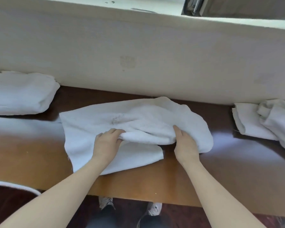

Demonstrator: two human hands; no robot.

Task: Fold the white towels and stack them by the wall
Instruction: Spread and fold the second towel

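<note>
My left hand [107, 143] and right hand [185, 146] each grip the raised fold of a rumpled white towel [138, 119] at the centre of the frame, on the brown bench [31, 153]. Folded towels [20, 93] lie at left against the wall [138, 51]; crumpled towels [270, 120] lie at the right edge.

Left hand [106, 143] gripping, right hand [185, 145] gripping
</note>
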